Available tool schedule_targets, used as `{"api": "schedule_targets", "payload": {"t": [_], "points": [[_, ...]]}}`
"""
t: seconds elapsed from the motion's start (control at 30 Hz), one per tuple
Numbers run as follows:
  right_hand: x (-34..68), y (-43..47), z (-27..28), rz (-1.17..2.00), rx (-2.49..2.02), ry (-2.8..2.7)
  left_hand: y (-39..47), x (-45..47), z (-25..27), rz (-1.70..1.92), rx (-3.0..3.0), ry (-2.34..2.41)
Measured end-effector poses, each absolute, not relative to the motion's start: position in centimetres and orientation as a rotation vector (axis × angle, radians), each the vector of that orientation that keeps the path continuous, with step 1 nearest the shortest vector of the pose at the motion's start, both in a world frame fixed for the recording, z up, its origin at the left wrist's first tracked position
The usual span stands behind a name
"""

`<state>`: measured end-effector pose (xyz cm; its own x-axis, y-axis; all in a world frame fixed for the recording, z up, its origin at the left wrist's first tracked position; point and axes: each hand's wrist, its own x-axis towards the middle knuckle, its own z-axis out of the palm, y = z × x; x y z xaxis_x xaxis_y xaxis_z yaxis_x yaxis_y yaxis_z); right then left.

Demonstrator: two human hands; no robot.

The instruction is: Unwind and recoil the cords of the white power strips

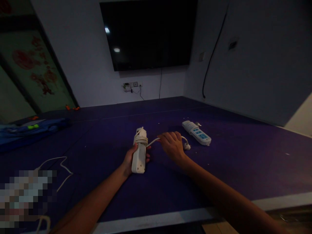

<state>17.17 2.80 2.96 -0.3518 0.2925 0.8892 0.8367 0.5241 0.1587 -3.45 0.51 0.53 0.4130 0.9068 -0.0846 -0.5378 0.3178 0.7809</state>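
In the middle of the view, my left hand (129, 159) is wrapped round a white power strip (139, 160), its plain underside facing me. White cord (140, 139) is wound several times about the strip's far half. A loose length of that cord runs right into my right hand (172, 145), whose fingers are closed over it. Past my right hand, the cord curves down to a white plug (187, 146) near the purple surface. Farther right lies a second white power strip (198, 133) with blue sockets, its own cord wound round its far end.
The purple tabletop (102, 188) has a pale front edge (161, 221). Blue cloth (34, 128) lies at the left; a blurred-out object (26, 195) with a thin white cable (63, 164) is nearer. A large screen (151, 35) hangs above wall sockets (133, 85).
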Motion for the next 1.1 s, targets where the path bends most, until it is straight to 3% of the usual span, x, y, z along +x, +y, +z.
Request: {"api": "schedule_targets", "payload": {"t": [0.77,1.1], "points": [[16.6,2.1,3.0,-0.615,-1.064,-2.028,0.2,-3.3,1.3,1.209,0.522,0.78],[14.1,-0.8,3.1,-0.441,-1.427,-2.188,0.8,-3.9,1.0,1.285,0.488,0.778]]}}
